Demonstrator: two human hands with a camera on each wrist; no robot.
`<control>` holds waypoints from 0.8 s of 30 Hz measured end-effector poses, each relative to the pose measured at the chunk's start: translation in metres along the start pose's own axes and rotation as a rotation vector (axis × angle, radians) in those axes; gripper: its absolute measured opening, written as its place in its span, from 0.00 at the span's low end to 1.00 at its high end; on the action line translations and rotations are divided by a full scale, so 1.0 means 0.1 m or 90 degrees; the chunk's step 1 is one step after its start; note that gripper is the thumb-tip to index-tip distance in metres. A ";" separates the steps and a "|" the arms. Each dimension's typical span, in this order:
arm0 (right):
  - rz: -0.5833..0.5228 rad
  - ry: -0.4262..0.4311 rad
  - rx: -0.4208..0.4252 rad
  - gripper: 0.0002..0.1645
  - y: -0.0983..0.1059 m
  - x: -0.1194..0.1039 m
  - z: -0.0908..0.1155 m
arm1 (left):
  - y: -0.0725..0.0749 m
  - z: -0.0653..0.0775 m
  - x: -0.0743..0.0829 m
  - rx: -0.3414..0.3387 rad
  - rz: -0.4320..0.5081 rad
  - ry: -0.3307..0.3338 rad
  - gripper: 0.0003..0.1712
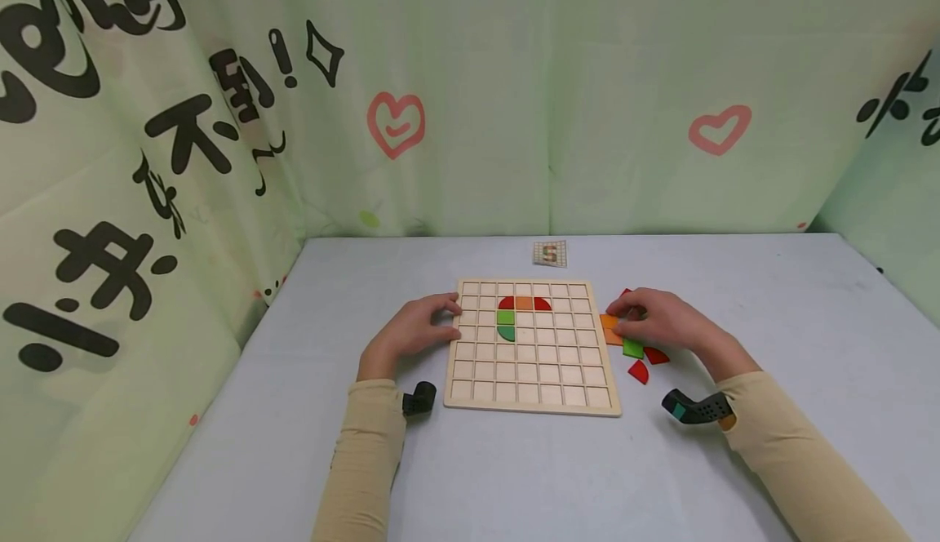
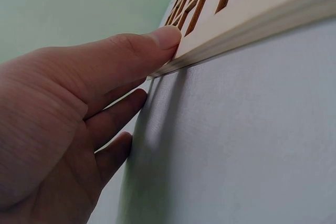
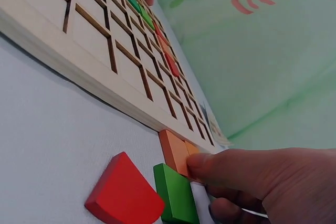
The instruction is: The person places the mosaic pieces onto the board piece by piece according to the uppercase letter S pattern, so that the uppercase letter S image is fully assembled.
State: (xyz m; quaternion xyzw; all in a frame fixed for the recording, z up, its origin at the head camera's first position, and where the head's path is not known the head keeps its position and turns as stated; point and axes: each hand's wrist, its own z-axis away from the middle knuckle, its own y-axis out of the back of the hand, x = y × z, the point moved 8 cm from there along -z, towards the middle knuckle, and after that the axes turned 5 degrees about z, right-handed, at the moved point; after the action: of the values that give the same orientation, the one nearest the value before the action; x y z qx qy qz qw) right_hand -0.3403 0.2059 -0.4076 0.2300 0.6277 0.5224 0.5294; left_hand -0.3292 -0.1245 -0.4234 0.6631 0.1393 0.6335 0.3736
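Note:
A wooden grid board (image 1: 532,410) lies on the table. In it sit two red quarter-round tiles, an orange square (image 1: 524,304) between them, a light green square (image 1: 506,317) and a dark green quarter-round tile (image 1: 507,333). My left hand (image 1: 415,328) touches the board's left edge with thumb and fingertips, its fingers fairly straight. At the right edge, my right hand (image 1: 664,317) pinches an orange square tile (image 3: 173,150) beside the board; its index fingertip is hidden behind the thumb in the right wrist view. Close by lie a green tile (image 3: 176,192) and red quarter-round tiles (image 3: 123,190).
A small card (image 1: 550,254) with a printed grid pattern lies behind the board. Part of another red tile (image 1: 626,291) shows beyond my right hand. Each wrist wears a black camera mount (image 1: 698,407). A pale green curtain (image 1: 551,101) hangs behind the white table (image 1: 514,477).

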 end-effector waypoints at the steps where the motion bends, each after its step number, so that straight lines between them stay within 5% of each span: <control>1: 0.000 -0.003 0.001 0.19 0.00 0.00 -0.01 | 0.00 0.00 0.00 -0.001 -0.001 0.000 0.19; 13: 0.016 -0.028 -0.003 0.19 0.00 0.03 -0.08 | 0.01 -0.01 0.01 0.002 0.002 0.009 0.18; 24: 0.044 -0.024 0.047 0.25 0.05 0.06 -0.08 | 0.01 0.00 0.02 0.001 -0.005 0.004 0.19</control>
State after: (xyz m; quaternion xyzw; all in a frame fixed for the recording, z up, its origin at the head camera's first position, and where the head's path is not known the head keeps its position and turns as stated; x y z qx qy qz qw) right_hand -0.3504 0.2097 -0.4067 0.2812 0.6282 0.5124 0.5137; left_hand -0.3296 -0.1240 -0.4212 0.6609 0.1435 0.6339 0.3752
